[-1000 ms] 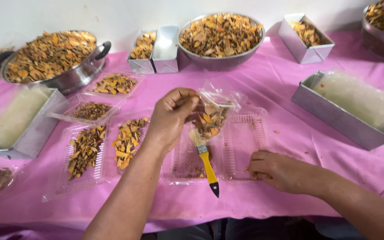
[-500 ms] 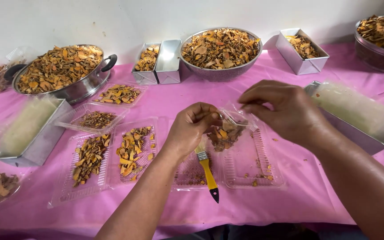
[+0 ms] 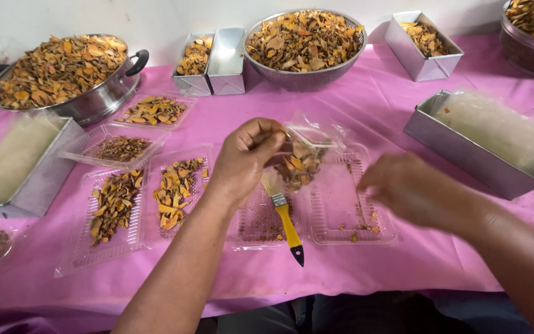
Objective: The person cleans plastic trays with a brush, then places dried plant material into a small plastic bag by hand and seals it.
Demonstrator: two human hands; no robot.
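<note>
Dried orange-brown chips are sitting inside a small clear plastic bag, which the left hand is pinching at its mouth between thumb and fingertips, holding it just above the middle of the bench. The right hand is hovering beside it, near the front edge, blurred; its fingers are loosely curled, and I cannot tell whether it is holding anything. Under both hands an open clear clamshell tray is lying on the pink cloth, with only crumbs scattered in it. A brush with a yellow handle is resting across that tray, bristles under the bag, black tip pointing towards the front edge.

Left of the left forearm, more clear trays are lying filled with chips. A metal pot with black handles is standing heaped near the back left corner, and a mesh metal bowl is standing full at the back edge, two small metal tins between them. A long metal tin with pale plastic sheets is sitting at the right edge, another such tin at the left edge.
</note>
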